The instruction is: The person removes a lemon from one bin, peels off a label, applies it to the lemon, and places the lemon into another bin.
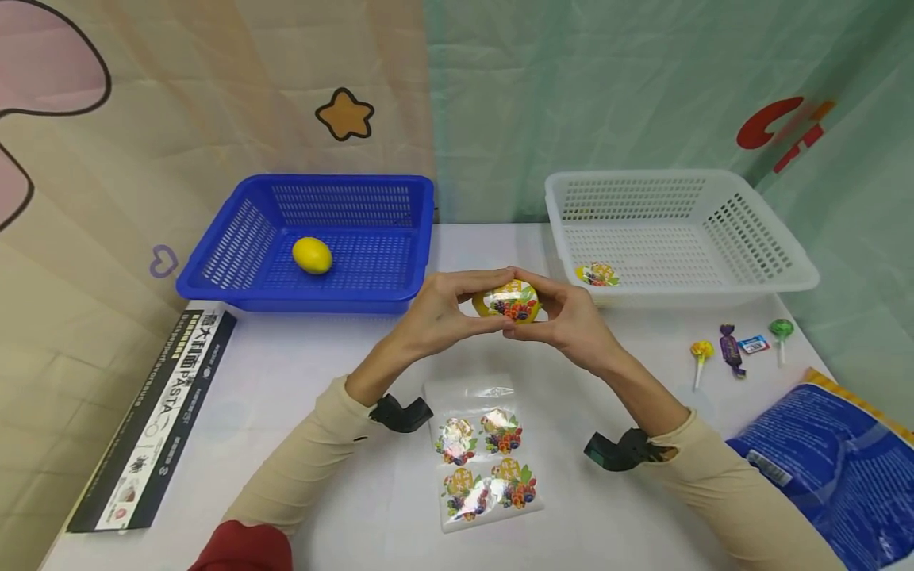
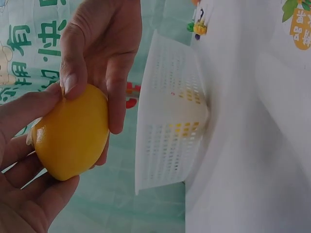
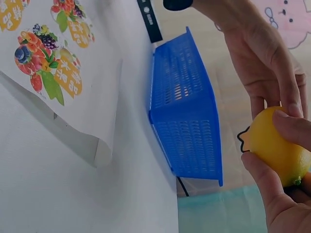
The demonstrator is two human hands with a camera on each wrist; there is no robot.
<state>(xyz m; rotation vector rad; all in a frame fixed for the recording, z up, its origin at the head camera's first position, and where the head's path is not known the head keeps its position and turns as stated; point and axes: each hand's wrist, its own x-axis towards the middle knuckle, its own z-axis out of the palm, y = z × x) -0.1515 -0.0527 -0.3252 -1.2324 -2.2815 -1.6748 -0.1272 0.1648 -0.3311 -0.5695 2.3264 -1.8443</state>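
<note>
Both hands hold a yellow lemon (image 1: 493, 308) above the table, between the two baskets. A glossy fruit-print sticker (image 1: 516, 300) lies on its upper side. My left hand (image 1: 444, 311) grips the lemon from the left, fingers behind and thumb in front. From the other side my right hand (image 1: 571, 319) pinches it with fingers and thumb. In the left wrist view the lemon (image 2: 73, 136) shows its bare underside. A sheet of fruit stickers (image 1: 489, 507) lies on the table below the hands, several stickers still on it.
At the back left stands a blue basket (image 1: 303, 303) holding another lemon (image 1: 312, 255). A white basket (image 1: 685, 292) at the back right holds a stickered item (image 1: 598, 274). Lollipops and candies (image 1: 731, 350), a blue bag (image 1: 835, 468) and a pasta box (image 1: 153, 420) lie at the sides.
</note>
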